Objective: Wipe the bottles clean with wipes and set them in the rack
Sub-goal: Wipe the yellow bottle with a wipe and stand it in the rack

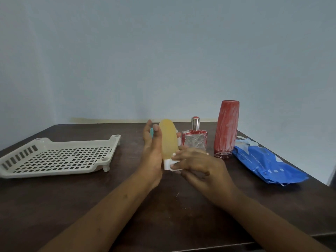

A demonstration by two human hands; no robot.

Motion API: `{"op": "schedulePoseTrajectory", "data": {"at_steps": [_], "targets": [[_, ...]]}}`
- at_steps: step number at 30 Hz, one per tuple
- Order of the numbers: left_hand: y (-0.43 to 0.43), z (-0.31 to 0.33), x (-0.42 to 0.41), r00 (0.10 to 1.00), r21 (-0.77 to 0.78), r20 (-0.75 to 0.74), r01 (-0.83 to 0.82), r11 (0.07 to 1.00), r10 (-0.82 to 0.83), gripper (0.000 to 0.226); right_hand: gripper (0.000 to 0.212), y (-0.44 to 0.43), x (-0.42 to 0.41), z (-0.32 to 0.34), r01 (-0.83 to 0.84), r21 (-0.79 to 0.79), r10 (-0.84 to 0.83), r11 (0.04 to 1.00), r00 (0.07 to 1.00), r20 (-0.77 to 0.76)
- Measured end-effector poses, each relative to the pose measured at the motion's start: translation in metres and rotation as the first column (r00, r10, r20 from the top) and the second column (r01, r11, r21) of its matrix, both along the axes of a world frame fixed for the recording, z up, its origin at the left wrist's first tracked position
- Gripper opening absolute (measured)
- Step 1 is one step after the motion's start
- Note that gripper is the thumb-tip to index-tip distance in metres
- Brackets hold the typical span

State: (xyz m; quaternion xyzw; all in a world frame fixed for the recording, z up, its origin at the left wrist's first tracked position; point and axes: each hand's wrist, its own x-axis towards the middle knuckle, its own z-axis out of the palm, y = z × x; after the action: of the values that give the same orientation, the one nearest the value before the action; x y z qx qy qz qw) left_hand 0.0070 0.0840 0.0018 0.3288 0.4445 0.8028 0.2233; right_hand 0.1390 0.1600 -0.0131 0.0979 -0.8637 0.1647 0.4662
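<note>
Yellow translucent soft plastic bottle (pixel 168 140): held off the dark brown wooden surface (pixel 72 206) between both hands, near the middle of the view, upright, white cap (pixel 166 164) pointing down. Flanked by the left hand (pixel 152 155), palm turned toward it, fingers (pixel 148 131) straight and close together, reaching up along the bottle's side and touching it. Pinched at the cap end by the right hand (pixel 198 168), curled fingers (pixel 183 155) pressing a crumpled white wipe (pixel 175 161) against the cap.

Not yet set in the beige perforated plastic rack (pixel 60 155), lying well apart on the surface toward the left.

Behind the hands, standing on the surface: clear square glass bottle with red trim and a silver cap (pixel 195 140), just beyond the right hand; further right, near but apart from it, tall red tapered bottle (pixel 226 128), streaked with white, upright. At the far right, lying flat near the red bottle's base, blue soft pack of wipes (pixel 267 160).

Peeking out behind the left hand, small teal thing (pixel 151 132), mostly hidden, too little seen to tell what.
</note>
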Motion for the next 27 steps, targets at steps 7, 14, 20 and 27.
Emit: {"op": "schedulePoseTrajectory", "data": {"at_steps": [7, 14, 20, 27], "targets": [[0.002, -0.012, 0.007, 0.987, -0.177, 0.015, 0.157, 0.972, -0.157, 0.109, 0.018, 0.006, 0.002, 0.001, 0.128, -0.028, -0.13, 0.991, 0.988, -0.084], [0.001, -0.015, 0.015, 0.93, -0.232, -0.103, 0.323, 0.918, -0.353, 0.086, 0.016, 0.017, 0.003, 0.01, 0.252, -0.241, -0.3, 0.937, 0.935, -0.189], [0.001, -0.012, 0.013, 0.982, -0.135, -0.102, 0.147, 0.98, -0.161, 0.088, 0.031, 0.01, 0.001, 0.005, 0.226, -0.162, -0.247, 0.961, 0.961, -0.124], [0.0, -0.001, 0.005, 0.996, 0.015, -0.055, -0.064, 0.998, 0.065, 0.083, 0.03, -0.008, 0.005, 0.007, 0.078, -0.065, -0.078, 0.995, 0.997, 0.004]]}}
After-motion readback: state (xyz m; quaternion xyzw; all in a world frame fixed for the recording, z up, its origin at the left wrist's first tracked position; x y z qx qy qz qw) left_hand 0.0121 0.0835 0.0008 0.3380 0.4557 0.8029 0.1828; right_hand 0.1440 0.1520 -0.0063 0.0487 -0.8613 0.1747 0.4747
